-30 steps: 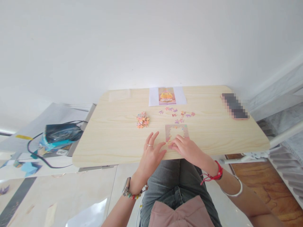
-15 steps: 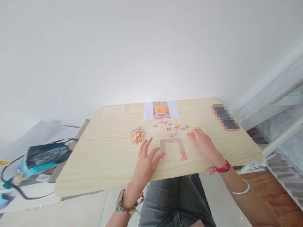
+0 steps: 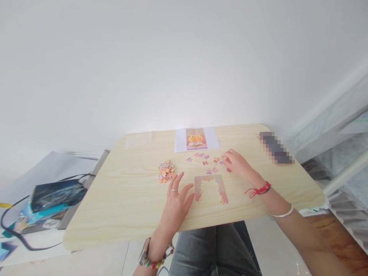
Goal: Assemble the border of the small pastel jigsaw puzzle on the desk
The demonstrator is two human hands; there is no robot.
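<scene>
A partly built jigsaw frame (image 3: 211, 188) lies on the light wooden table (image 3: 129, 207), its near side unfilled. My left hand (image 3: 176, 203) rests flat on the table, fingers spread, thumb touching the frame's left edge. My right hand (image 3: 237, 164) reaches over the row of loose purple and orange pieces (image 3: 205, 158) beyond the frame, its fingertips on one of them; whether it grips a piece is unclear. A small heap of pieces (image 3: 166, 171) sits to the left. A reference picture (image 3: 196, 139) of a yellow figure lies on white paper at the table's far edge.
A phone (image 3: 276, 147) lies at the table's far right corner. Left of the table, lower down, a dark blue bag (image 3: 54, 191) with a black cable rests on a grey surface. White rails and fabric stand to the right. A white wall is behind.
My right hand left the frame's near edge and moved up and right, then leftward onto the loose pieces. My left hand stayed beside the frame. The camera tilted.
</scene>
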